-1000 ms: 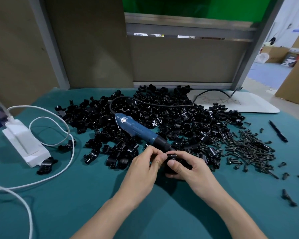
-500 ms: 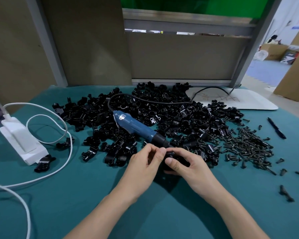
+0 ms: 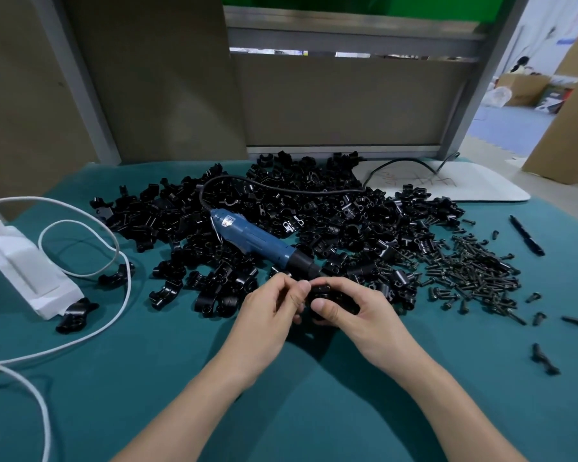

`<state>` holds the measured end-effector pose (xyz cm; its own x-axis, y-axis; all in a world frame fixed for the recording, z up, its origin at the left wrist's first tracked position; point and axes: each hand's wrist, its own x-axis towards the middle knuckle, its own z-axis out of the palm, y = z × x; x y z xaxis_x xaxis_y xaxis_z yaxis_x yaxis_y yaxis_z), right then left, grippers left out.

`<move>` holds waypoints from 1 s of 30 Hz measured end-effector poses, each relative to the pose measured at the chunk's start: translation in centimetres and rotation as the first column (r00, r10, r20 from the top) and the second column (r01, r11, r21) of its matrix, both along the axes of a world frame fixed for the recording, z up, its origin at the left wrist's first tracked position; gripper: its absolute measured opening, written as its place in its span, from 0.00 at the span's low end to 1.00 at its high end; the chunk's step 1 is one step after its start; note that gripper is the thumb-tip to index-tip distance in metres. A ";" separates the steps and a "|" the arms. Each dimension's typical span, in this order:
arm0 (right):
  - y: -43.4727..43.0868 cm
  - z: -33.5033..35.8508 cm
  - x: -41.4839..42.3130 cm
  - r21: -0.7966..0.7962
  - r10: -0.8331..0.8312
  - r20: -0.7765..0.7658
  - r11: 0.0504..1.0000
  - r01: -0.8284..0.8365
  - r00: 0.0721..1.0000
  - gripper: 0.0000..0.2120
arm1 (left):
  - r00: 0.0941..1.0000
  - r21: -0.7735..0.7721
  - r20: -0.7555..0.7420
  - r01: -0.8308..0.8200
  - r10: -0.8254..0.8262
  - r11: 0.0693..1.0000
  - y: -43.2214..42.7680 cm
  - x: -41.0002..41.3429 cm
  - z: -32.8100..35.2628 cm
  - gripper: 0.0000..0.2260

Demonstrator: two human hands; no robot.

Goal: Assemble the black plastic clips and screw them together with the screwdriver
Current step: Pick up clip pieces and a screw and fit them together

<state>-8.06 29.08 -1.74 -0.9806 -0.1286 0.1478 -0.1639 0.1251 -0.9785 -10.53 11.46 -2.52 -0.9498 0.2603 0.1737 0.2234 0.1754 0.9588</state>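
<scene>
1. Both hands are meeting at the near edge of the clip pile (image 3: 347, 221), just above the teal worktop (image 3: 147, 378).
2. The right hand (image 3: 357, 315) is gripping a black plastic clip (image 3: 324, 293): its fingers are curling round the far side and the thumb is pressing across the near face.
3. The left hand (image 3: 271, 311) has its fingers curled, with thumb and forefinger pinching the clip's left end. I cannot tell whether a screw is sitting between the fingertips.
4. The blue electric screwdriver (image 3: 257, 241) is lying untouched on the pile. Its black nose is pointing at the hands and ending just behind them.
5. The screwdriver's black cord (image 3: 281, 190) is looping back over the pile toward the rear right.
6. The loose black screws (image 3: 474, 271) are lying in a heap right of the pile. A few strays (image 3: 544, 360) are sitting further out on the cloth.
7. A black pen (image 3: 526, 235) is lying beyond the screws, well apart from the hands.
8. A white board (image 3: 464, 185) with scribbles is lying at the rear right, touching the pile's edge.
9. A white power adapter (image 3: 30, 271) is sitting at far left, with its white cable (image 3: 116, 243) looping beside it.
10. Two single clips (image 3: 75, 315) (image 3: 116, 275) are lying by the adapter, one touching its near corner.
</scene>
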 end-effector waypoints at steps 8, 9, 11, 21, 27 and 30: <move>0.2 0.7 0.1 -0.206 0.014 0.040 0.978 -0.006 0.999 0.10 | 0.981 -0.062 -0.179 -0.087 0.074 0.994 0.3 0.3 -0.2 0.16; 0.6 1.1 0.0 -0.264 -0.002 0.038 0.965 0.012 0.999 0.10 | 0.977 -0.059 -0.196 -0.101 0.087 0.993 0.6 0.3 0.0 0.17; 2.0 1.8 -0.2 -0.438 -0.085 0.035 0.894 0.092 0.996 0.12 | 0.966 -0.113 -0.243 -0.114 0.084 0.987 1.6 0.0 0.7 0.15; 11.8 2.0 0.7 -0.976 -0.463 0.212 -0.139 0.166 0.860 0.11 | 0.753 -0.810 -0.442 -0.101 -0.488 0.577 16.5 -4.4 5.0 0.13; 12.8 1.2 1.0 -0.951 -0.440 0.296 -0.222 0.217 0.848 0.10 | 0.669 -0.948 -0.317 -0.233 -0.672 0.216 21.7 -5.2 4.7 0.17; 12.5 1.2 0.9 -0.954 -0.429 0.289 -0.198 0.223 0.856 0.09 | 0.668 -0.949 -0.313 -0.240 -0.675 0.202 22.1 -5.1 4.7 0.15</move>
